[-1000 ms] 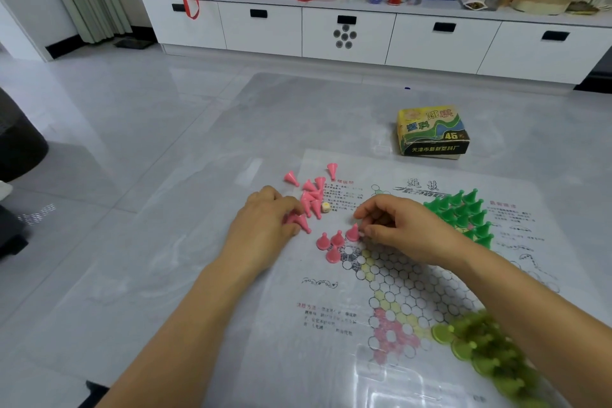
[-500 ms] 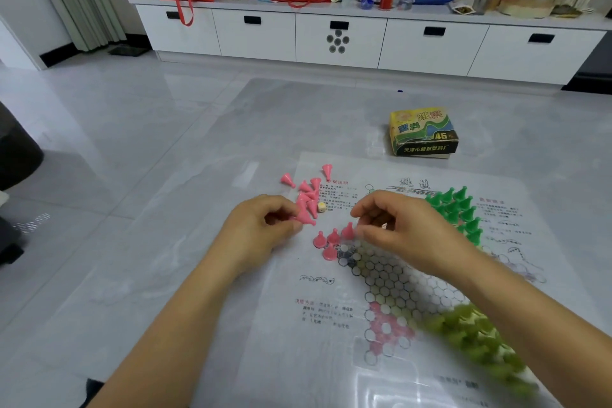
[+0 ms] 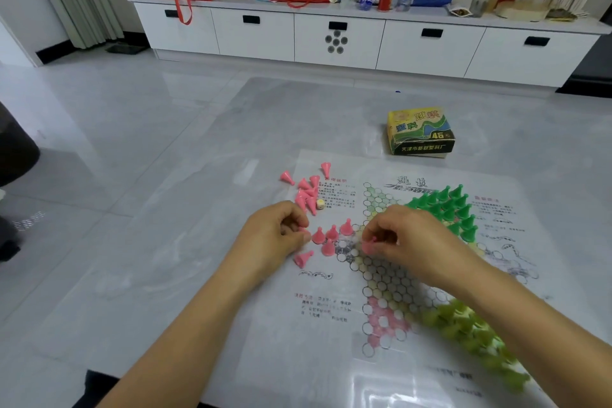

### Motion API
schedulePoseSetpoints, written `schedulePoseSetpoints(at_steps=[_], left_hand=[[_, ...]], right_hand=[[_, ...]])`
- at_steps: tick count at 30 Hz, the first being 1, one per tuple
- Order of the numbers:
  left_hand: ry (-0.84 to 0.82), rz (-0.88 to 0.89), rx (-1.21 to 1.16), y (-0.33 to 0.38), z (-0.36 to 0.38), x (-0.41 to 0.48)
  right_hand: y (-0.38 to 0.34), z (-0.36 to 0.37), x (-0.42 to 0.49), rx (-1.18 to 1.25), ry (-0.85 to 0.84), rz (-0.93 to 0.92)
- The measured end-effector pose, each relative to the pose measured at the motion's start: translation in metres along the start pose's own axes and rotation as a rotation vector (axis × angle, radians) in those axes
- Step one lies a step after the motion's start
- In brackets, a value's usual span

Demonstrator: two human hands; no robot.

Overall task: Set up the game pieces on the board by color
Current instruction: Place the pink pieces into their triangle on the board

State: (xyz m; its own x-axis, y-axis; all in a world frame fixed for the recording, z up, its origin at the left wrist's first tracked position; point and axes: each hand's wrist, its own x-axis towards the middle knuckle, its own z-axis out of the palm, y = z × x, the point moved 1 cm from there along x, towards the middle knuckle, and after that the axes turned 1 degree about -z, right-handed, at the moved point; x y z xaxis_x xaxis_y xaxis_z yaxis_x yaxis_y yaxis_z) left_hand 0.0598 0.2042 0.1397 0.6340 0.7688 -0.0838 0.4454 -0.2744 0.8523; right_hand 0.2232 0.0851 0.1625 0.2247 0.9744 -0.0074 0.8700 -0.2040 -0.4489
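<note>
Pinching a pink piece [image 3: 368,246], right hand [image 3: 417,238], left hand [image 3: 275,238] curled round pink pieces [image 3: 305,236]

Your left hand [image 3: 275,237] curls its fingers inward, so you cannot tell whether the sliver of pink at their tips is held. Your right hand [image 3: 414,238] covers all but the base and a bit of stem of the pink piece [image 3: 367,247] it pinches. The light green pieces [image 3: 463,325] at the near right of the board [image 3: 331,358] are smeared into a blur and partly covered by your right forearm, both forearms run off the bottom edge, the board's small print is unreadable, and a dark shape [image 3: 16,156] is cut by the left edge.
</note>
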Motion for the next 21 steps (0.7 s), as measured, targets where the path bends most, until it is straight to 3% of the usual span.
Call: schedulePoseSetpoints(at_steps=[3, 10, 21], left_hand=[[0.039, 0.050, 0.185, -0.004, 0.004, 0.005], [0.092, 0.071, 0.372, -0.006, 0.001, 0.005], [0.064, 0.048, 0.469, -0.005, 0.000, 0.004]], right_hand=[[0.000, 0.011, 0.001, -0.044, -0.028, 0.006], [-0.001, 0.015, 0.007, 0.035, -0.016, 0.116], [-0.007, 0.020, 0.018, 0.065, 0.018, 0.131]])
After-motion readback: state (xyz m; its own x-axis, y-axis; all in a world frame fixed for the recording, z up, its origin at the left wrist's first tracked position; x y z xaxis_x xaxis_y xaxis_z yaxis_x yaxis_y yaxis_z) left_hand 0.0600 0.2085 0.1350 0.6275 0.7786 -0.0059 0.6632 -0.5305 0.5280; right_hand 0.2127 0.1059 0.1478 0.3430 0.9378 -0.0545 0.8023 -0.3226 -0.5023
